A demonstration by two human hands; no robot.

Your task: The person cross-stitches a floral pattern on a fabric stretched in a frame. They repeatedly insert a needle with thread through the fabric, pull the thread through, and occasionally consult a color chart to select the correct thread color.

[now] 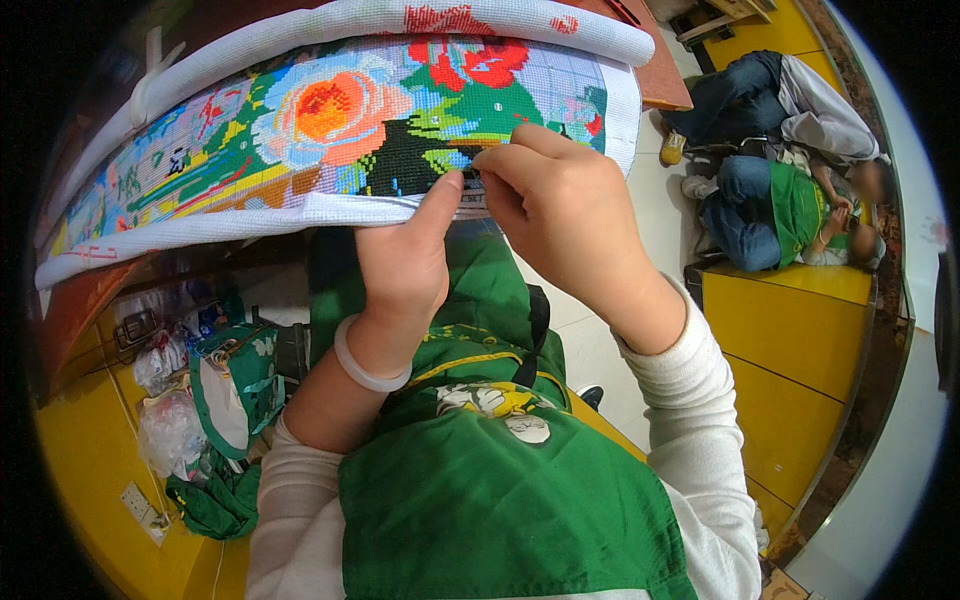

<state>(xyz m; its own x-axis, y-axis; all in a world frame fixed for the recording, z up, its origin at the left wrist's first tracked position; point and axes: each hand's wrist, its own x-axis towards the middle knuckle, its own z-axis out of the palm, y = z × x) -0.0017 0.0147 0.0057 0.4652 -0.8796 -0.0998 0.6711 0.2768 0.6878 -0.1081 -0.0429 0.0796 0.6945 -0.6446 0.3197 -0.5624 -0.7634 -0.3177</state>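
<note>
A long cross-stitch canvas (322,112) with flowers in coloured thread lies across the top of the view, its upper and lower edges rolled. My left hand (409,255) grips the lower white roll (337,210), thumb on top and fingers hidden beneath the cloth. To its right, my right hand (555,195) is bent over the stitched surface near a dark patch, thumb and forefinger pinched together. What lies between those fingertips is too small to tell; a thin thread seems to run close by.
Under the canvas is a reddish-brown tabletop (664,75). Green bags (236,390) and clear plastic bags (169,431) hang at the lower left, near a wall socket (142,510). Two people (806,202) sit at the right beside yellow panels (780,337).
</note>
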